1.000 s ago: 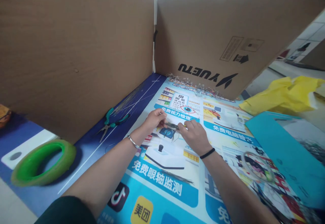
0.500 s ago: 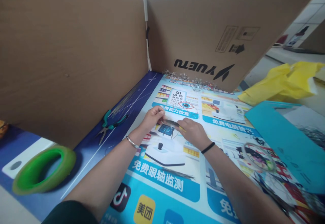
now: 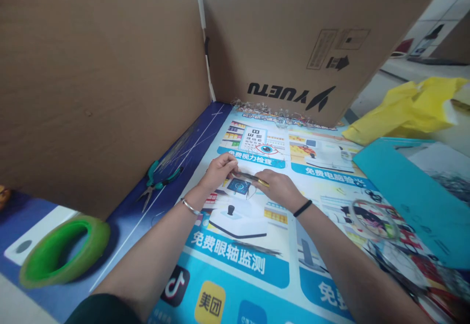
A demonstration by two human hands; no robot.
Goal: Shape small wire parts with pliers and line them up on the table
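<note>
Over the middle of the printed mat (image 3: pixel 235 285), my right hand (image 3: pixel 281 187) is closed around a slim dark tweezer-like tool (image 3: pixel 246 175) with a yellow end. The tool points left, its tip close to the fingers of my left hand (image 3: pixel 221 169). Those fingers are pinched together. Whatever they hold is too small to make out. Thin dark strands (image 3: pixel 253 248) lie on the mat below my hands. Teal-handled pliers (image 3: pixel 157 183) rest with jaws apart on the dark blue strip to the left.
Cardboard walls (image 3: pixel 110 69) stand left and behind. A roll of green-cored tape (image 3: pixel 66 250) lies at lower left. Small clear pieces line the back wall. At right are a teal box (image 3: pixel 407 201), a yellow bag (image 3: pixel 407 111), a clear ring (image 3: pixel 373 219) and jumbled wires.
The view has shifted slightly. Both hands stay in nearly the same place, and the tool's yellow end shows more clearly at my right fingers.
</note>
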